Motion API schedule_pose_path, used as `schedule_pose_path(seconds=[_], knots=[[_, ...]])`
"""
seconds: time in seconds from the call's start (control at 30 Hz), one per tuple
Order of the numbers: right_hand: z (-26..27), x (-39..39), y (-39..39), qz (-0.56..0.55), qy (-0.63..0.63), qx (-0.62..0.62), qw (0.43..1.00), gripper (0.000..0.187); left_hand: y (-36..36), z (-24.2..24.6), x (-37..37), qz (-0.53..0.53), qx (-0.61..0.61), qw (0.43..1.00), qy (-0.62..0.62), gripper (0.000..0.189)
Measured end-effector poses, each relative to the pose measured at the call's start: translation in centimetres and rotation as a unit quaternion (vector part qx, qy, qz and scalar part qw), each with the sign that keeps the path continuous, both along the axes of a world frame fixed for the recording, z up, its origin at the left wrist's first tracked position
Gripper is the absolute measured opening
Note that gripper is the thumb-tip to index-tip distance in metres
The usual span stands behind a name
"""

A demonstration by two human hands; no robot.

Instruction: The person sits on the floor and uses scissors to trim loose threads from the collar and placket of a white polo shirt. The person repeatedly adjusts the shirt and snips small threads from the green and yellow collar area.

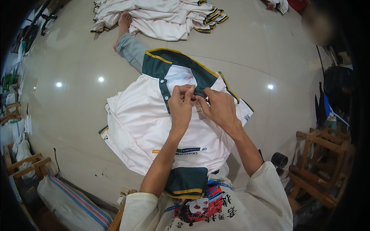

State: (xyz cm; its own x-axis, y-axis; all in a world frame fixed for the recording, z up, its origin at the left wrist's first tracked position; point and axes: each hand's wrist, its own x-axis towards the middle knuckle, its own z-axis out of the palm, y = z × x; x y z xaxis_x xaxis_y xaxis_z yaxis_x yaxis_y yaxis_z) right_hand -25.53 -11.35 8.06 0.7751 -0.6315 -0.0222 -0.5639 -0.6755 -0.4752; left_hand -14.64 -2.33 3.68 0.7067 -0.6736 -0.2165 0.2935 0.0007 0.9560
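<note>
A white polo shirt (138, 115) with a dark green, yellow-edged collar (156, 65) lies spread before me across my lap and the floor. Its dark green button placket (164, 93) shows pale buttons left of my hands. My left hand (182, 101) pinches the shirt's dark front edge between thumb and fingers. Close beside it, my right hand (221, 106) grips a small dark tool (207, 100), mostly hidden by the fingers; its exact kind cannot be told. Another dark green, yellow-edged collar piece (188, 180) rests against my body.
Beyond my outstretched leg (131, 49) lies a heap of white garments (162, 17), touched by my foot. Wooden stools (321, 161) stand at right near a dark cylinder (279, 159). A striped sack (72, 199) is at lower left. Someone else's blurred head shows at upper right.
</note>
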Motion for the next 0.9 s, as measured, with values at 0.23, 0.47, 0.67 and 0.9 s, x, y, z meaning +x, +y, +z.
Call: schedule_pose_path(seconds=[0.23, 0.47, 0.67, 0.9], knots=[[-1.0, 0.0, -0.3, -0.052, -0.017, 0.026, 0.998, 0.033, 0.0, -0.2, -0.1, 0.012, 0.006, 1.000, -0.011, 0.018], [-2.8, 0.2, 0.2, -0.281, -0.240, 0.426, 0.826, 0.031, -0.2, 0.0, 0.0, 0.042, 0.031, 0.999, 0.006, 0.019], [-5.7, 0.7, 0.7, -0.249, -0.387, 0.620, 0.635, 0.035, -1.1, 1.0, 0.4, 0.082, 0.039, 0.995, 0.048, 0.023], [-6.2, 0.5, 0.7, -0.239, -0.404, 0.653, 0.594, 0.035, -0.6, 0.9, -0.2, 0.058, 0.033, 0.997, 0.046, 0.022]])
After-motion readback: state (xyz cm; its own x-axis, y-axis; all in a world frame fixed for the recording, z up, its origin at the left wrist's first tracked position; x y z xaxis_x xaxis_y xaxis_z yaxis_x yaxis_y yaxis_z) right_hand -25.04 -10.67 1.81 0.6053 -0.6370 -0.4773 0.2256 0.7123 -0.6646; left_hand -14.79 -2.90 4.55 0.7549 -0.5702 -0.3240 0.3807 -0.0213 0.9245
